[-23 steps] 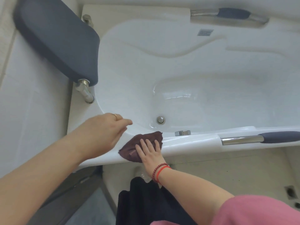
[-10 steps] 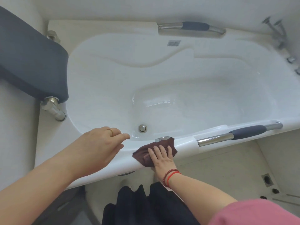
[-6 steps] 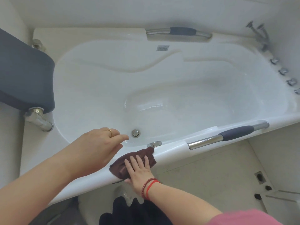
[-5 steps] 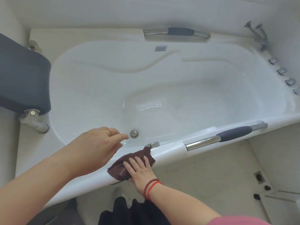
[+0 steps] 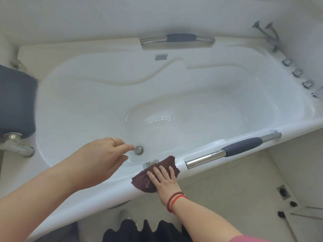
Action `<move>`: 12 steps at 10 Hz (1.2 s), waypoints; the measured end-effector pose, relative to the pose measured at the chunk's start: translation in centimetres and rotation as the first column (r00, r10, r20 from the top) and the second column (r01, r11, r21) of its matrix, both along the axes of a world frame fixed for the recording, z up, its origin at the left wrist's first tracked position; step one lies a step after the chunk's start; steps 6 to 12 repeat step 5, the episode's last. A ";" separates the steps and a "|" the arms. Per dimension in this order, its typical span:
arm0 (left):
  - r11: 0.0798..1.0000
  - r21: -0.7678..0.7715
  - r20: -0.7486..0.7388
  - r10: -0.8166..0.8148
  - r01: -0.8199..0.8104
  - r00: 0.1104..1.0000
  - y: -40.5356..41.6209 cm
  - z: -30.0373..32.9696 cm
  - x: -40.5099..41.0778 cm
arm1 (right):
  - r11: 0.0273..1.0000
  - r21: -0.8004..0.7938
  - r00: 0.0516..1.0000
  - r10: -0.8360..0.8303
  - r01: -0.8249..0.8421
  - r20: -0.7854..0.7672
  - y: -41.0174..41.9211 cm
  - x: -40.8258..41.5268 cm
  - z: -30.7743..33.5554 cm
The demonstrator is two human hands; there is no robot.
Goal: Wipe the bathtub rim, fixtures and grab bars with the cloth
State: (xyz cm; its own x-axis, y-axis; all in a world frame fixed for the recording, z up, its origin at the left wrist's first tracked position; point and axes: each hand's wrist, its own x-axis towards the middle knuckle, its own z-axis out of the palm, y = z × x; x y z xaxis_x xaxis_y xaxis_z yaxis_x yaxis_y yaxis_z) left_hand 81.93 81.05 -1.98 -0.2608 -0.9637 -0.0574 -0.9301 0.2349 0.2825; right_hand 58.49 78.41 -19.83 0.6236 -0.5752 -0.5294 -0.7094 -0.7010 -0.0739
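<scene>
Left hand (image 5: 97, 159) empty, fingers relaxed, over near rim (image 5: 73, 203). Right hand (image 5: 163, 179) flat, pressing cloth (image 5: 153, 173) onto rim. Near grab bar (image 5: 232, 151) lies immediately right, long axis along rim; right hand nearer.

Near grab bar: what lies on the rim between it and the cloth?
Head view: only bare white rim separates the cloth, under the right hand, from the near grab bar.
</scene>
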 end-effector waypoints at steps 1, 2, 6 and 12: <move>1.000 -0.012 0.039 0.011 -0.011 0.999 -1.0 0.8 -1.3 | 1.000 0.011 0.999 -0.019 0.020 -0.049 -1.6 -1.7 0.4; 1.000 -0.009 0.078 0.030 -0.029 0.996 -2.4 1.9 -3.1 | 1.000 0.008 0.996 0.003 -0.002 -0.093 -3.7 -3.6 0.9; 0.982 0.168 0.115 0.067 -0.086 0.991 -9.2 6.2 -14.8 | 0.897 0.380 0.924 -0.321 0.227 0.205 -10.9 -7.2 11.8; 0.982 0.168 0.115 0.067 -0.086 0.991 -9.2 6.2 -14.8 | 0.897 0.380 0.924 -0.321 0.227 0.205 -10.9 -7.2 11.8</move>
